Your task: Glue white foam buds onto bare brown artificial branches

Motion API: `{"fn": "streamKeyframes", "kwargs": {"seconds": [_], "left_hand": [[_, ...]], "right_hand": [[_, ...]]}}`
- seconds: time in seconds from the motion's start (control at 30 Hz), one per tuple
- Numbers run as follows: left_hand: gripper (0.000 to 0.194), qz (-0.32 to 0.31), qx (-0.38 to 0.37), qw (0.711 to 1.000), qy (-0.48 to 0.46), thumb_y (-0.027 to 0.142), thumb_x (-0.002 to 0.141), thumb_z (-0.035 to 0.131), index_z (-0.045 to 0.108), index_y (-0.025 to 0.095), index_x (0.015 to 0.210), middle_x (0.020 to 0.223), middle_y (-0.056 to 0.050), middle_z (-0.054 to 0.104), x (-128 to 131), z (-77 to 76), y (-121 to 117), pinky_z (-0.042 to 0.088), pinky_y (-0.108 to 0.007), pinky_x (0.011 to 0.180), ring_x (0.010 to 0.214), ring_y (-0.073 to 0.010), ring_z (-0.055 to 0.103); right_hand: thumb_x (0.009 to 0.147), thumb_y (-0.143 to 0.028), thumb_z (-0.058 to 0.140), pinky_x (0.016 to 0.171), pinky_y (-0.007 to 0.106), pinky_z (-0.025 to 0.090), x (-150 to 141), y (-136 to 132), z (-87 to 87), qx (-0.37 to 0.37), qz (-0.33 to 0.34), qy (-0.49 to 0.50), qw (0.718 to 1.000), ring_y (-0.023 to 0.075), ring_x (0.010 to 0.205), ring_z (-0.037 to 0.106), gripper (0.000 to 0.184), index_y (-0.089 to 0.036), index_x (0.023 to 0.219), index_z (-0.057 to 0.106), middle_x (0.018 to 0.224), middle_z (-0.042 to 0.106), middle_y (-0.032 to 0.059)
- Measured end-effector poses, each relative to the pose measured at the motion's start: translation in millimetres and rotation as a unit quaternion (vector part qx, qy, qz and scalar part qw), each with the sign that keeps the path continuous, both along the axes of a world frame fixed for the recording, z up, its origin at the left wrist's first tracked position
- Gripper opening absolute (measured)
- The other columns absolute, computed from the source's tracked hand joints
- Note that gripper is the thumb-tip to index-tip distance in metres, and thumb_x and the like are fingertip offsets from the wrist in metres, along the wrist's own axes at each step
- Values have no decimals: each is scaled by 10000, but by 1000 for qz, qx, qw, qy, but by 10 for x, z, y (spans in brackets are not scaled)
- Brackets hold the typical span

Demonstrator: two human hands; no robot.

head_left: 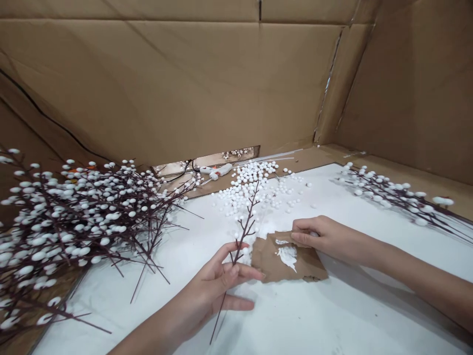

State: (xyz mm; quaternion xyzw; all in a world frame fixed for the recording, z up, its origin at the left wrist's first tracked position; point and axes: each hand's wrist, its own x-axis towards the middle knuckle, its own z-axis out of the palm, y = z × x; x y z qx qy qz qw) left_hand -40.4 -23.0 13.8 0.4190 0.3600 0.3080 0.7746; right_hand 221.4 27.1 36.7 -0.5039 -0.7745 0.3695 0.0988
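Observation:
Between the thumb and fingers of my left hand (221, 281) is a thin dark-brown artificial twig (246, 228) with short bare side shoots. It slants upward, its lower stem below the hand. To the right lies a torn piece of brown cardboard (264, 254) bearing a smear of thick white paste (287, 257). My right hand (314, 235) is closed in a pinch over the cardboard's upper right part, beside the paste. What its fingers hold is hidden. Behind the twig, loose white balls (254, 172) lie heaped on the white board (369, 305).
A large pile of twigs with white balls (99, 212) fills the left side. More such berry twigs (391, 192) lie at the right. A white glue gun (216, 171) rests at the back, near an opening in the tall cardboard wall (166, 88). Another cardboard wall (417, 93) stands right.

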Motion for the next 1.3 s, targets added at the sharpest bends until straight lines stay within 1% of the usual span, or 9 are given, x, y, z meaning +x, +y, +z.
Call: {"fn": "streamKeyframes", "kwargs": {"seconds": [0.07,0.13,0.23,0.4,0.63,0.83,1.07,1.3], "left_hand": [[295,-6,-6,1000,-2,236,867,477,397,229,1151,1002,-99,656,-11,5,3,506,-340,766,1144,-228,485],[282,-11,-16,1000,-4,225,871,471,407,228,1146,994,-92,658,-20,16,5,500,-342,784,1167,-228,468],[276,-16,-31,999,-6,229,876,464,411,224,1146,996,-92,659,-28,25,11,493,-345,801,1186,-231,456],[264,-17,-27,999,-9,214,873,470,431,212,1134,987,-90,665,-30,0,12,485,-348,819,1173,-230,469],[248,-12,-32,999,-5,219,868,480,446,222,1114,975,-76,674,-29,-3,-2,478,-350,821,1142,-225,499],[254,-12,-30,999,-2,230,858,499,444,218,1106,978,-92,683,-26,-6,-8,470,-351,821,1152,-229,494],[271,-10,-26,1000,-2,247,850,513,442,217,1110,991,-106,686,-34,-11,-12,454,-373,836,1193,-242,454],[269,-15,-24,1000,0,238,852,509,440,216,1111,985,-105,687,-19,4,-8,453,-366,833,1203,-237,444]], "right_hand": [[849,-438,395,537,232,291,7,1,-12,-22,-5,-4,1000,128,606,403,323,-187,657,463,636,453,-19],[847,-431,394,538,234,289,14,-14,-26,-29,-11,-7,999,128,600,399,327,-188,634,444,621,438,-22],[846,-429,384,546,237,295,14,-33,-42,-17,-16,-10,1000,129,601,399,329,-190,625,427,617,428,-24],[851,-429,374,528,235,295,3,-25,-65,-2,-5,-53,999,128,582,412,321,-199,641,450,603,454,-23],[865,-408,366,484,226,268,-8,-33,-96,51,18,-89,995,113,525,379,314,-202,634,418,561,432,-28],[864,-413,365,467,216,261,-10,-26,-85,51,36,-71,996,107,508,358,325,-202,617,384,547,408,-29],[860,-378,369,466,210,245,-17,-35,-79,54,43,-89,994,106,506,322,312,-203,603,350,537,375,-35],[859,-373,357,467,213,238,-16,-19,-96,71,55,-98,991,103,503,313,316,-201,599,314,540,356,-34]]}}
